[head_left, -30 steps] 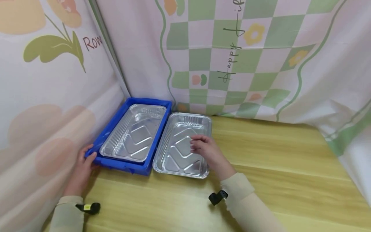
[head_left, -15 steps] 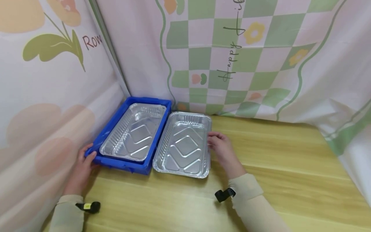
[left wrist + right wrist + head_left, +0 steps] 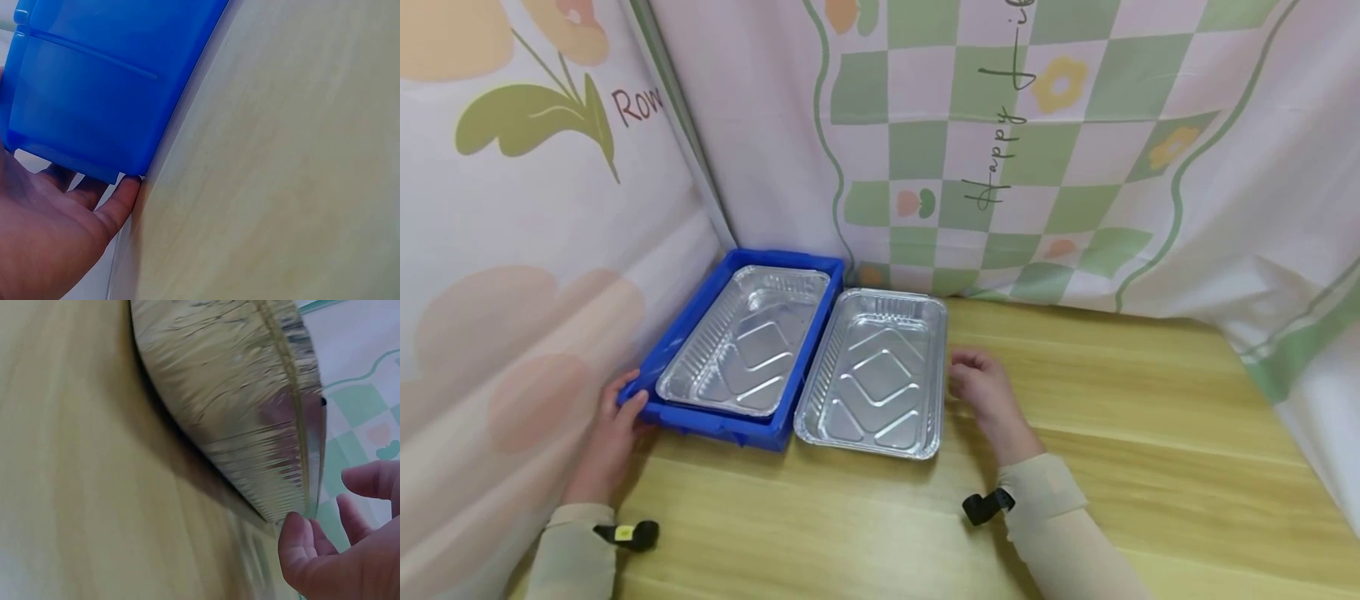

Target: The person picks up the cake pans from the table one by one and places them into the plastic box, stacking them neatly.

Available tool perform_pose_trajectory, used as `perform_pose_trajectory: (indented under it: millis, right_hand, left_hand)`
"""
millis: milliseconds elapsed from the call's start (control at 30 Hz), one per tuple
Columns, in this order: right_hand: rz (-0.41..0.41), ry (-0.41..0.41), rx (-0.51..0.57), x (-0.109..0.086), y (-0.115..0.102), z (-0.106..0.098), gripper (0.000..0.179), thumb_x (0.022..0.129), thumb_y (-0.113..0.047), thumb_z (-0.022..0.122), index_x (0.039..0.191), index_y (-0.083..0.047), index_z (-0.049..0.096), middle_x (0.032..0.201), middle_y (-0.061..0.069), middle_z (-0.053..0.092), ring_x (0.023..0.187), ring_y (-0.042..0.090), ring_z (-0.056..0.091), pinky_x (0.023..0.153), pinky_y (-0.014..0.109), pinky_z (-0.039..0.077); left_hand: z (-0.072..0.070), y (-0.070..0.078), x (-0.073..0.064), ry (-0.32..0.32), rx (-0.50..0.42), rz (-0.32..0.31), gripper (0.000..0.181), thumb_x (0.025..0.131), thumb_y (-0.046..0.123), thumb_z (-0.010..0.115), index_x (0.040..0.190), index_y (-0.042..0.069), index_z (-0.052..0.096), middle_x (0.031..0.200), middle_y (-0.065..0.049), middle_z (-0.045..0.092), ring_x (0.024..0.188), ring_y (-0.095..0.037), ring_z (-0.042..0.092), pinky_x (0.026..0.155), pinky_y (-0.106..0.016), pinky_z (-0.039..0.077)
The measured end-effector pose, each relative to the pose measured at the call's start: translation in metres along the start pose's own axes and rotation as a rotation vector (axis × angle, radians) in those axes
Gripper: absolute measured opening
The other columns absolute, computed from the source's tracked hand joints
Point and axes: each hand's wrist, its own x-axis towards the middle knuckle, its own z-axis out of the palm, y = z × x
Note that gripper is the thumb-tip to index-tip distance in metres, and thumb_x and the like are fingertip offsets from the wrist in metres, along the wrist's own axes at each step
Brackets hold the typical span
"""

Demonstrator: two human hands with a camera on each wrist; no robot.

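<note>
At the near left corner of a blue plastic crate (image 3: 722,427), my left hand (image 3: 612,437) grips the rim with thumb and fingers. The left wrist view shows the fingers (image 3: 119,206) at the crate's lower edge. Inside the crate lies a rectangular foil tray (image 3: 760,342) with a diamond pattern in its base. A second foil tray (image 3: 880,379) sits on the table right beside the crate. Just off that tray's right side, my right hand (image 3: 985,396) holds nothing, its fingers loosely bent. The right wrist view has the tray's creased side wall (image 3: 237,394) close by the fingertips.
The wood-grain table (image 3: 1135,442) spreads out to the right and in front. A checked curtain (image 3: 1000,167) hangs behind both trays, and a flower-printed curtain (image 3: 550,233) runs along the crate's left side.
My right hand has moved right, from above the second foil tray to outside its right side. The left hand keeps its grip on the crate, and both trays look unmoved.
</note>
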Motion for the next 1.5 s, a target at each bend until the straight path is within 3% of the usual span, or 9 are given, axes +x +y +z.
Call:
perform_pose_trajectory:
  millis: [267, 733, 1067, 1267, 1500]
  right_hand:
    - [0.024, -0.065, 0.008, 0.001, 0.009, 0.004, 0.039, 0.087, 0.008, 0.059, 0.125, 0.01, 0.053, 0.119, 0.021, 0.057, 0.085, 0.017, 0.062, 0.076, 0.027, 0.055]
    - [0.034, -0.067, -0.021, 0.001, 0.015, 0.007, 0.05, 0.085, 0.01, 0.058, 0.134, 0.007, 0.05, 0.128, 0.024, 0.053, 0.092, 0.019, 0.058, 0.076, 0.026, 0.053]
    - [0.023, -0.04, -0.002, 0.003, 0.017, 0.008, 0.05, 0.083, 0.011, 0.058, 0.132, 0.006, 0.054, 0.123, 0.024, 0.057, 0.087, 0.019, 0.061, 0.071, 0.027, 0.055]
    - [0.025, -0.012, 0.026, 0.002, 0.016, 0.01, 0.048, 0.083, 0.012, 0.059, 0.131, 0.007, 0.056, 0.122, 0.026, 0.057, 0.086, 0.023, 0.063, 0.07, 0.029, 0.056]
    - [0.023, 0.031, 0.066, 0.003, 0.018, 0.011, 0.046, 0.082, 0.014, 0.058, 0.128, 0.009, 0.058, 0.116, 0.025, 0.059, 0.077, 0.018, 0.063, 0.065, 0.028, 0.056]
  left_hand:
    - [-0.001, 0.001, -0.001, 0.007, 0.019, -0.013, 0.055, 0.104, 0.04, 0.043, 0.153, 0.025, 0.024, 0.151, -0.027, 0.013, 0.095, 0.001, 0.054, 0.082, -0.016, 0.049]
    - [0.0, 0.002, -0.002, -0.005, 0.032, -0.024, 0.057, 0.104, 0.043, 0.042, 0.155, 0.027, 0.021, 0.152, -0.028, 0.012, 0.097, 0.001, 0.053, 0.083, -0.015, 0.048]
    - [0.001, 0.002, -0.002, 0.008, 0.074, -0.025, 0.059, 0.104, 0.044, 0.042, 0.156, 0.026, 0.02, 0.152, -0.028, 0.013, 0.097, 0.002, 0.052, 0.082, -0.014, 0.047]
    - [0.001, 0.002, -0.002, 0.014, 0.04, -0.014, 0.058, 0.105, 0.041, 0.042, 0.156, 0.024, 0.02, 0.152, -0.029, 0.014, 0.096, 0.004, 0.053, 0.081, -0.013, 0.048]
    - [0.002, 0.004, -0.002, 0.008, 0.04, -0.025, 0.06, 0.104, 0.044, 0.043, 0.156, 0.026, 0.02, 0.153, -0.03, 0.013, 0.098, 0.003, 0.053, 0.082, -0.012, 0.046]
